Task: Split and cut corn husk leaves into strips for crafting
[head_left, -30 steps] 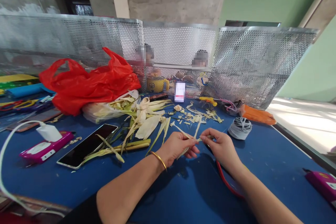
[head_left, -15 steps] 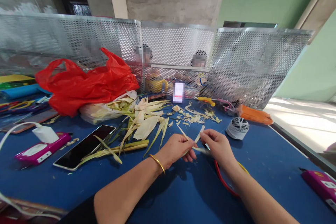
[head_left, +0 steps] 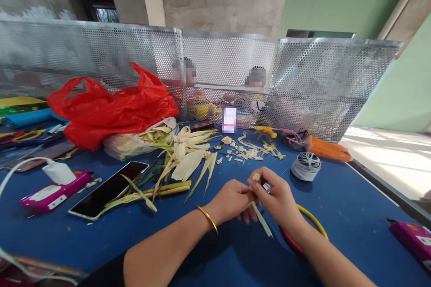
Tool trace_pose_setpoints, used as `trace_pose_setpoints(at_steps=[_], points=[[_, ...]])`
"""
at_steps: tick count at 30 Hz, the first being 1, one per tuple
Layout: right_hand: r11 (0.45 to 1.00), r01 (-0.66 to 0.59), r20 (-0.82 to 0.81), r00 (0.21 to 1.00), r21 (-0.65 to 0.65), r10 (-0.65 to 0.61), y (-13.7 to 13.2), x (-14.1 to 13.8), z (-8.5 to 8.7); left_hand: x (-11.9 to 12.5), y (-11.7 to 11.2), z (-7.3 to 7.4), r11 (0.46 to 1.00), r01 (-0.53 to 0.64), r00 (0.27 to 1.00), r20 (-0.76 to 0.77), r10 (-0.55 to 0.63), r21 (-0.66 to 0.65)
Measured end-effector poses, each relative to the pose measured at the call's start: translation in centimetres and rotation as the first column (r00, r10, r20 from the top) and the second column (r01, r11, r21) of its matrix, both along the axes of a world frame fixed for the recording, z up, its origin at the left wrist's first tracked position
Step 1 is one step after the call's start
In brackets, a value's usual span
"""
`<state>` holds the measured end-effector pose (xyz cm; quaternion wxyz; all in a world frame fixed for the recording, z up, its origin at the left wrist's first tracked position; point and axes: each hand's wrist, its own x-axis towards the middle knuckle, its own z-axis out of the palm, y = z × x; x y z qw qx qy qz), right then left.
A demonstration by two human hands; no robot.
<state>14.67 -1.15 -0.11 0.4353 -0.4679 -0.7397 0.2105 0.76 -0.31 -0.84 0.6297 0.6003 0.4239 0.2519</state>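
A pale strip of corn husk (head_left: pixel 263 222) hangs down between my hands. My left hand (head_left: pixel 236 197) pinches the strip between thumb and index finger, its other fingers curled below. Close against it, my right hand (head_left: pixel 272 190) is also pinched on the husk, and a small pale end shows at its fingertips. A small shiny metal piece (head_left: pixel 267 187) shows by the right thumb; the rest of it is hidden. Under my right wrist lies a red and yellow loop (head_left: pixel 314 218), partly covered by the arm.
Corn husks (head_left: pixel 186 163) and small scraps (head_left: pixel 251 149) lie beyond my hands. A black phone (head_left: pixel 111 190) and magenta power strip (head_left: pixel 55 190) are to the left, a thread spool (head_left: pixel 305 167) to the right. Behind stand a red bag (head_left: pixel 114 105) and perforated metal screen (head_left: pixel 229 58).
My hands have come together and slightly lower. The husk strip ends that pointed up between them no longer stand out; a strip now hangs down toward the table.
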Motion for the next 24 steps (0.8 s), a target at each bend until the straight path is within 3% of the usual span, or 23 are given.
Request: trace_pose_setpoints(at_steps=[2,4,7,10,16,21,24], points=[[0.998,0.061,0.004,0.998,0.028,-0.061,-0.1,0.2,0.0,-0.4,0.4,0.0,0.996,-0.061,0.995,0.079,0.066,-0.065],[0.985,0.111,0.108,0.986,0.135,-0.126,-0.2,0.4,0.0,-0.7,0.8,0.0,0.982,-0.119,0.976,0.166,0.143,-0.149],[0.941,0.077,0.280,0.944,0.330,-0.176,-0.3,0.4,-0.1,-1.0,1.1,0.1,0.941,-0.188,0.927,0.267,0.265,-0.283],[0.901,0.049,0.315,0.928,0.431,-0.200,-0.4,0.1,-0.3,-1.1,1.2,0.2,0.914,-0.218,0.883,0.330,0.334,-0.342],[0.878,0.156,0.277,0.911,0.452,-0.304,-0.3,0.1,-0.5,-1.4,1.1,0.8,0.922,-0.149,0.833,0.457,0.312,-0.357],[0.911,0.127,0.315,0.912,0.393,-0.263,-0.2,0.2,-0.7,-1.3,1.0,0.5,0.918,-0.183,0.818,0.463,0.341,-0.352],[0.899,0.101,0.381,0.881,0.426,-0.280,-0.3,0.1,-0.4,-1.1,1.1,0.2,0.921,-0.204,0.803,0.481,0.351,-0.333]])
